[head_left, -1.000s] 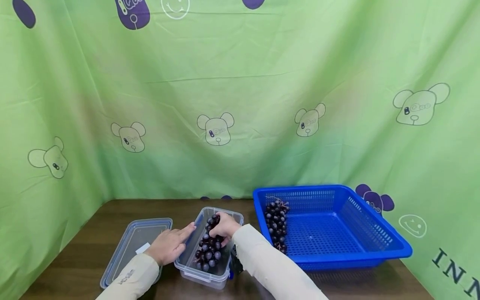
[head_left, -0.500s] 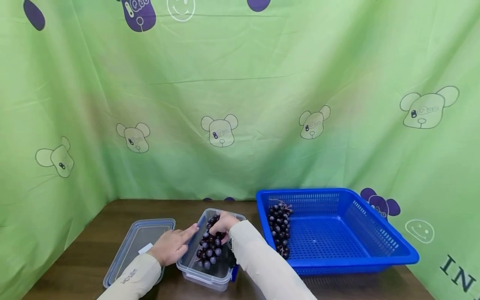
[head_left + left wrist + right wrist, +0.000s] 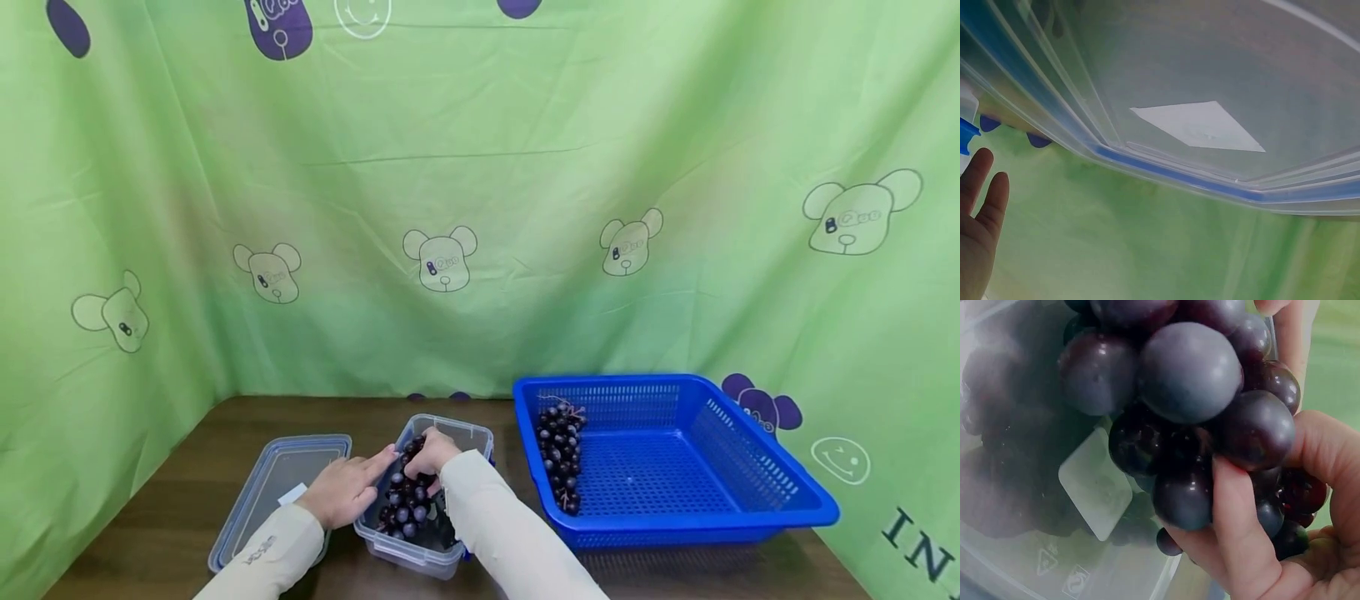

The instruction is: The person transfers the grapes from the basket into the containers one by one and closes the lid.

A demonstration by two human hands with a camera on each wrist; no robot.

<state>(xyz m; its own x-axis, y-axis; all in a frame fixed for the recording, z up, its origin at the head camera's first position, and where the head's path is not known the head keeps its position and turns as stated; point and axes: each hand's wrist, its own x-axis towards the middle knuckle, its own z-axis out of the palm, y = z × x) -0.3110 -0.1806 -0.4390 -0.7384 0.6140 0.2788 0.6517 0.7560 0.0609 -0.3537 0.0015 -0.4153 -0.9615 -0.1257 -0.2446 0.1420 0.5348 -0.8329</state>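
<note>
A bunch of dark purple grapes point(image 3: 405, 506) lies in a clear plastic box point(image 3: 415, 557) at the middle of the table. My right hand point(image 3: 432, 457) grips the bunch from above, inside the box. In the right wrist view, fingers point(image 3: 1238, 519) curl round the grapes point(image 3: 1188, 372). My left hand point(image 3: 345, 490) reaches to the box's left rim with straight fingers that touch it. In the left wrist view only part of that hand point(image 3: 982, 219) shows, fingers straight. Its wrist is over a clear lid point(image 3: 258, 492) with a blue seal, lying left of the box.
A blue slotted basket point(image 3: 675, 523) stands to the right, with another bunch of dark grapes point(image 3: 560, 458) along its left side. A white label point(image 3: 292, 494) lies on the lid. Green printed cloth point(image 3: 480, 333) hangs behind the brown wooden table point(image 3: 165, 517).
My right hand has shifted left with the grapes, toward the box's left wall. The left hand stays at the rim. The head view has tilted slightly.
</note>
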